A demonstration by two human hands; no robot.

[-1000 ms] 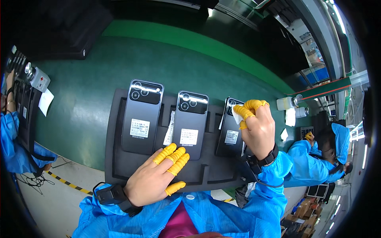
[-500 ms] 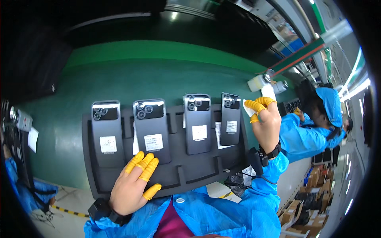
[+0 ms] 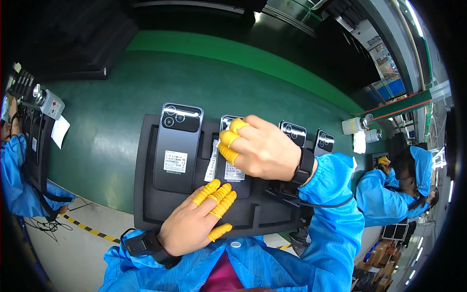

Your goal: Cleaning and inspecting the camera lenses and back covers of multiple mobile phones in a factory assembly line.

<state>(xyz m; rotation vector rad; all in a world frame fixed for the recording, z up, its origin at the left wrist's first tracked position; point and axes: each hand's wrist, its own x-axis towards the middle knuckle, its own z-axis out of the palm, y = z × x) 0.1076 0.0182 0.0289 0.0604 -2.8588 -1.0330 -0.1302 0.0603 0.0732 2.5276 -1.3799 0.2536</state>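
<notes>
A black foam tray [image 3: 146, 194] in front of me holds a row of smartphones lying camera side up. The leftmost grey phone [image 3: 177, 141] is in full view, with a white label on its back. Over the second phone [image 3: 235, 171] my right hand [image 3: 265, 148] is bent, its yellow-cotted fingers curled down on the upper back; whatever they pinch is hidden. My left hand [image 3: 192, 224] has its fingers stretched out by that phone's lower end, holding nothing. A printed white strip [image 3: 212, 163] lies beside it. My right arm partly covers the third phone [image 3: 293, 131] and fourth phone [image 3: 324, 141].
White bottles [image 3: 352, 126] and a white sheet [image 3: 359, 143] stand at the bench's right. Another bottle [image 3: 51, 104] and a paper [image 3: 60, 131] are at left. Co-workers in blue sit at right [image 3: 377, 192] and left [image 3: 12, 155]. Dark boxes [image 3: 73, 44] stand at the far left.
My right hand has moved left from beside the rightmost phone to above the second phone. The white piece it held is hidden from view. The view has shifted; my left hand stays outstretched.
</notes>
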